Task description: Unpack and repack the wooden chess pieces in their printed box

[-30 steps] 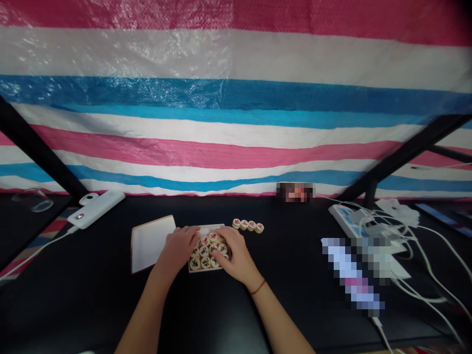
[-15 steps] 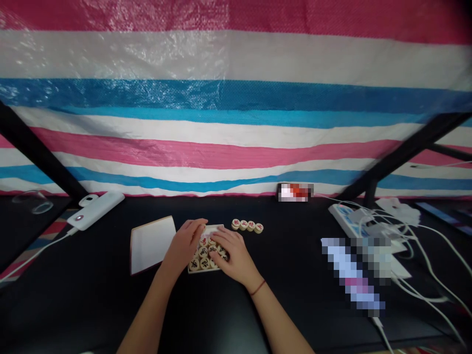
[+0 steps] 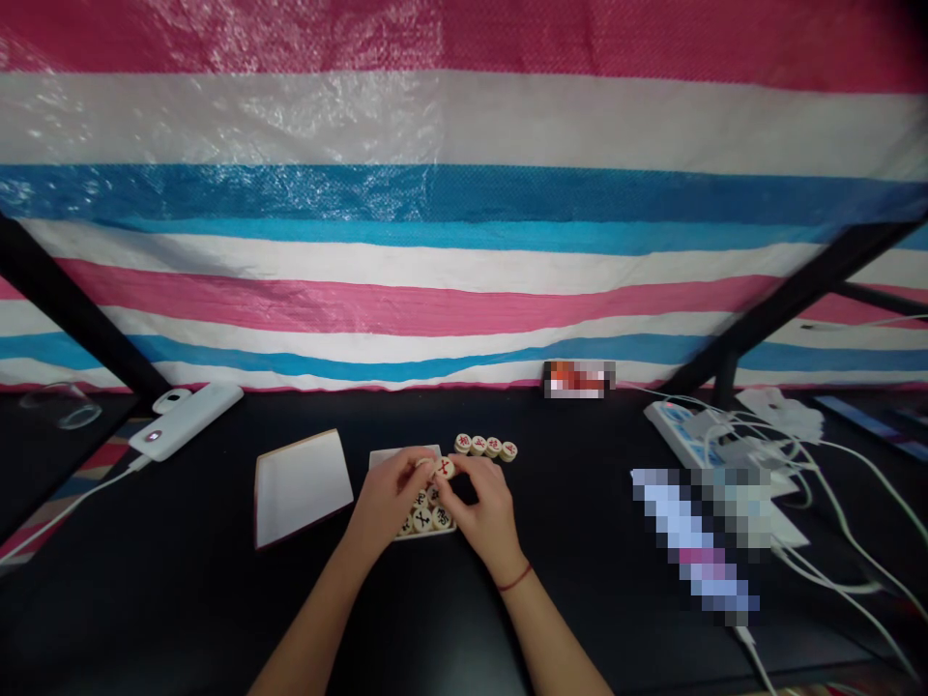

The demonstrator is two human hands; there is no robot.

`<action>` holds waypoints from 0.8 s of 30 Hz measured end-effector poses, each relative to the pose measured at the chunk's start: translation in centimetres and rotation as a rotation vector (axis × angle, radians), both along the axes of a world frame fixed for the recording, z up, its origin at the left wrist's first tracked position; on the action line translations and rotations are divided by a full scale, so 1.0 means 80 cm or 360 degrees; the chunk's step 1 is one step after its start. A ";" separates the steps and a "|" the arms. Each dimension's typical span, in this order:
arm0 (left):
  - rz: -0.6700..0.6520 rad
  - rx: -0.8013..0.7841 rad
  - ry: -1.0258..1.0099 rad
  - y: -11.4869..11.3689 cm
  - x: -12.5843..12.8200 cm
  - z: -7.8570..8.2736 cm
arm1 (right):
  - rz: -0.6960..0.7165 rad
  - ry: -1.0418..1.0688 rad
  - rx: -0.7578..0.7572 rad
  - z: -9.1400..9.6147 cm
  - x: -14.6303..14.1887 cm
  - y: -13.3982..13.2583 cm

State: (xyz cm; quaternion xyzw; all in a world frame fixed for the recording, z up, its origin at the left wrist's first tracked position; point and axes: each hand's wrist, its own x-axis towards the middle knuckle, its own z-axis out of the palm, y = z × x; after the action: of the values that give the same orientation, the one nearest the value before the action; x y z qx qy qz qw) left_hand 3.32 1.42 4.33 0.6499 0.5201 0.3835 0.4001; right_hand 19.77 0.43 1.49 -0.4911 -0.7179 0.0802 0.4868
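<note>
As both forearms angle inward from the near edge, the left hand (image 3: 388, 498) and right hand (image 3: 484, 505) meet over one open box (image 3: 395, 455), fingers curled and bunched. Between their fingertips they pinch a single xiangqi piece (image 3: 444, 468), red-marked face up, just above the box; which hand bears it I cannot tell. More pieces lie in the box, partly hidden. Four loose pieces (image 3: 485, 448) sit in a row just beyond the right hand. One lid (image 3: 301, 486) lies to the left on the black tabletop (image 3: 580, 580).

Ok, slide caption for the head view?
The left hand and right hand pinch one round piece above the open box.
</note>
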 end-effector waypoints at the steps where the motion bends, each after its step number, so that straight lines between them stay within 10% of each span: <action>1: 0.0053 0.0018 -0.0012 0.001 0.000 -0.002 | -0.0077 0.0041 -0.0008 0.000 0.003 0.000; 15: 0.0152 0.0115 0.0268 0.006 -0.003 -0.018 | -0.0486 -0.0295 -0.0383 -0.040 0.028 0.009; 24: -0.0218 0.0419 0.0669 -0.005 0.013 -0.029 | 0.0091 0.0208 -0.0160 -0.008 -0.006 -0.011</action>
State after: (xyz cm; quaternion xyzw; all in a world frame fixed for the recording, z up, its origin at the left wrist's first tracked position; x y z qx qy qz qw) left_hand 4.33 1.00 2.01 0.7955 0.4922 0.2765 0.2200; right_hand 19.31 -0.44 0.88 -0.4880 -0.6933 0.1620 0.5049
